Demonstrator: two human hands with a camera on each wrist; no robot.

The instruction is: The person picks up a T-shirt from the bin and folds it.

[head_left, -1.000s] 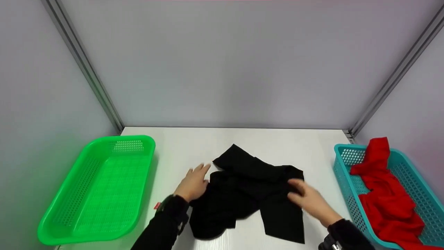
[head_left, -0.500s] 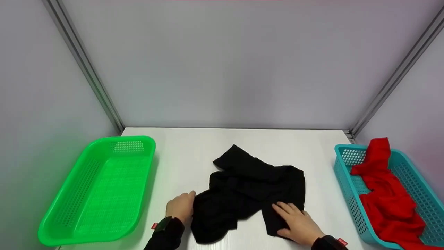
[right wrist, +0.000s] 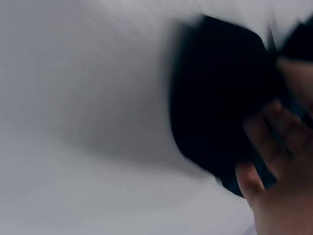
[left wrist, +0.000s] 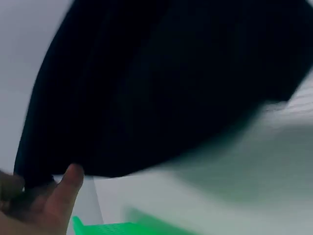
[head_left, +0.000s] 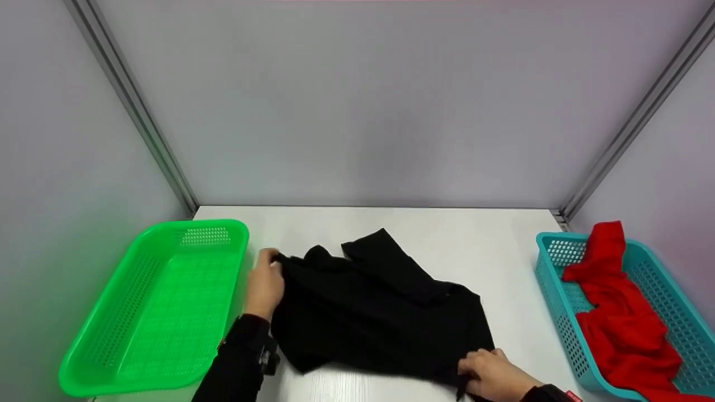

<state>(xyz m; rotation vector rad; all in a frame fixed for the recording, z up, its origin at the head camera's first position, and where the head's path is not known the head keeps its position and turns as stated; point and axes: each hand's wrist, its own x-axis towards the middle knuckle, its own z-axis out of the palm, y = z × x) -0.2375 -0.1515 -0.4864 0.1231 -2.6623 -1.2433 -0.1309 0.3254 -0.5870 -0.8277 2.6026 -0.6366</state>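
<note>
A black garment (head_left: 380,312) lies crumpled across the middle of the white table, its near edge partly raised; a sleeve-like piece points to the back. My left hand (head_left: 265,286) pinches its left corner, lifted off the table beside the green basket. In the left wrist view the cloth (left wrist: 146,88) hangs from the thumb and fingers of that hand (left wrist: 49,205). At the near right, my right hand (head_left: 494,375) grips the garment's lower right edge with curled fingers. The right wrist view is blurred, with dark cloth (right wrist: 220,98) among the fingers of the right hand (right wrist: 283,161).
A green plastic basket (head_left: 153,385) stands on the left, with nothing visible in it. On the right is a teal basket (head_left: 567,312) holding a red cloth (head_left: 625,312), one end over its far rim. Grey panels (head_left: 380,111) enclose the table's back and sides.
Both hands have taken hold of the black garment. The left hand has moved back and left, drawing its corner outward and spreading the cloth; the right hand has moved slightly nearer, its fingers now curled.
</note>
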